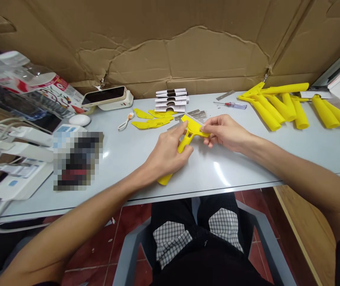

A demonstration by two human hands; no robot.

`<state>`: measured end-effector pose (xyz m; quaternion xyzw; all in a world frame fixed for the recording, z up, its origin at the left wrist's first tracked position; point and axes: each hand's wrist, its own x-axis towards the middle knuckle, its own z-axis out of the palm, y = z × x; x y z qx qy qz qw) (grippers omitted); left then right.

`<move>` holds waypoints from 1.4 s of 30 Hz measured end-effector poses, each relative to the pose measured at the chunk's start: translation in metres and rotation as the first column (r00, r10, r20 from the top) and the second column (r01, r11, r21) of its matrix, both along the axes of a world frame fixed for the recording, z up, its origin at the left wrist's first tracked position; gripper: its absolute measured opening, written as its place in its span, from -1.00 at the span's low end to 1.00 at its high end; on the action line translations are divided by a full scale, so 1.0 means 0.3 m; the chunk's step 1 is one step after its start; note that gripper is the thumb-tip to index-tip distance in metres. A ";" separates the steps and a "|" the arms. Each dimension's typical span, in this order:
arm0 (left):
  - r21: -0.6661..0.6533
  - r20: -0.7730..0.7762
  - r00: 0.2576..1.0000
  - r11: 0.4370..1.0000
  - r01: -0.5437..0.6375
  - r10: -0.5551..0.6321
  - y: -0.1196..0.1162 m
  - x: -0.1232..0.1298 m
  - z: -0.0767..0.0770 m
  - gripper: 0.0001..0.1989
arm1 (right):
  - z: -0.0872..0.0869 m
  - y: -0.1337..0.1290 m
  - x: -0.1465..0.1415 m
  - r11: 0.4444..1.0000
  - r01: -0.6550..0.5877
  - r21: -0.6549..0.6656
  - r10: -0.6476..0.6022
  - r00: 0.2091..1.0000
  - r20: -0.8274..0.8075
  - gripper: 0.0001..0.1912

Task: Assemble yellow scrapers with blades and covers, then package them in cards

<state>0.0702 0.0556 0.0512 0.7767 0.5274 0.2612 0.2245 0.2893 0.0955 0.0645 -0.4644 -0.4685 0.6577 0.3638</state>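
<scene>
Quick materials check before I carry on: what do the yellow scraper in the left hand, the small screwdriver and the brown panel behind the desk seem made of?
Yellow scraper: probably moulded plastic, smooth, one even colour.
Small screwdriver: handle see-through and shiny, likely clear plastic; thin shaft probably metal, too small to be sure.
Brown panel: matte cardboard, by its creases and crumpled ridges.

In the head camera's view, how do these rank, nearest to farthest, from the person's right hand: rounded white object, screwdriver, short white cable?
1. Screwdriver: just beyond the right hand.
2. Short white cable: well to its left.
3. Rounded white object: farther left still.
</scene>
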 end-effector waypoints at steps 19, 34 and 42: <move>-0.012 -0.104 0.994 1.000 0.012 -0.013 0.017 -0.021 0.020 -0.47 | -0.006 -0.023 -0.009 0.996 -0.093 -0.002 0.093 0.994 -0.058 -0.62; -0.577 0.674 0.718 0.729 0.368 0.171 0.044 -0.054 0.008 -0.75 | 0.054 0.142 0.230 0.716 -0.249 0.652 -0.295 0.739 0.606 -0.83; -0.565 0.736 0.641 0.718 0.407 0.216 0.036 -0.063 0.003 -0.59 | 0.108 0.174 0.340 0.746 -0.585 0.319 -0.145 0.326 0.934 -0.88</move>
